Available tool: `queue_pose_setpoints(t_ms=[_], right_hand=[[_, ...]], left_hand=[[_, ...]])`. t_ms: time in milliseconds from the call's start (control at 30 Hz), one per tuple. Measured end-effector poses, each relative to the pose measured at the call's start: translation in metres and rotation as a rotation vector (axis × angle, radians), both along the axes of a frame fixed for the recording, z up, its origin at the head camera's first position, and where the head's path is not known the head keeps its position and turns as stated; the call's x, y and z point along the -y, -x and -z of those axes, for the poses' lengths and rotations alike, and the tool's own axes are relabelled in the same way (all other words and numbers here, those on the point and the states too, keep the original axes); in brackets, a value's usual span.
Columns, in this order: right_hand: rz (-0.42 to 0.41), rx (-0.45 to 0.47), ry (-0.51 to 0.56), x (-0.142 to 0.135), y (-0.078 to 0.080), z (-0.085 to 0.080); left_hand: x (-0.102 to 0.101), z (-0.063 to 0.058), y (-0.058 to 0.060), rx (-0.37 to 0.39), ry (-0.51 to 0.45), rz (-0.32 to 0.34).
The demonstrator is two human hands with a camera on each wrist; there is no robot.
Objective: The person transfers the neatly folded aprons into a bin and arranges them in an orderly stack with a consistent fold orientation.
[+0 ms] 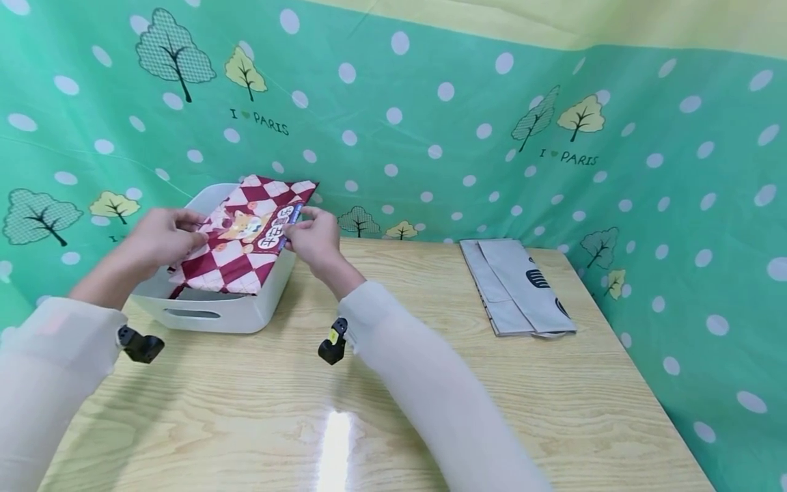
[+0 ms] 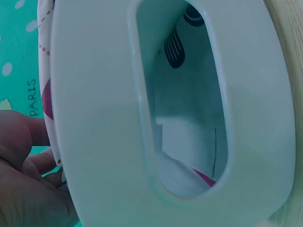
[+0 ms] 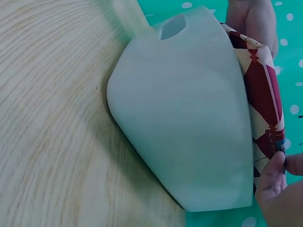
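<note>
A folded red-and-white diamond-patterned cloth, printed with a cartoon animal and a label of characters, lies over the top of a white plastic bin. My left hand pinches its left edge between thumb and fingers. At the opposite edge, the thumb and fingertips of my right hand grip the cloth beside a blue strip. The right wrist view shows the cloth's side along the bin's rim. Through the handle slot in the left wrist view, pale material with a dark fork-like print shows inside.
A folded grey cloth with black prints lies on the wooden table at the right. Behind the table hangs a green dotted curtain. A small black device sits on each sleeve cuff.
</note>
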State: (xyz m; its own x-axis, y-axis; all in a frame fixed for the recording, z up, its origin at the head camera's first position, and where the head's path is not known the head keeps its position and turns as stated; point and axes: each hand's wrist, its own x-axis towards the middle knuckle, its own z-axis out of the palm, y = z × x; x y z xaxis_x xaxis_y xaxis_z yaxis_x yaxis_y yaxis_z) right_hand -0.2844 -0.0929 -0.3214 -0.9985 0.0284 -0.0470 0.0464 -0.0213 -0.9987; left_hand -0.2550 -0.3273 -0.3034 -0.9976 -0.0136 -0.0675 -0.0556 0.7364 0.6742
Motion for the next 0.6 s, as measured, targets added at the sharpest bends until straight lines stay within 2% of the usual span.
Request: queue_pose_setpoints(t_ms=[233, 600], right_hand=[[-0.018, -0.022, -0.037, 0.009, 0.001, 0.001], [-0.005, -0.042, -0.141, 0.023, 0.004, 0.004]], left_hand=[[0.004, 0.003, 0.000, -0.052, 0.037, -0.043], [0.015, 0.011, 0.005, -0.074, 0.044, -0.076]])
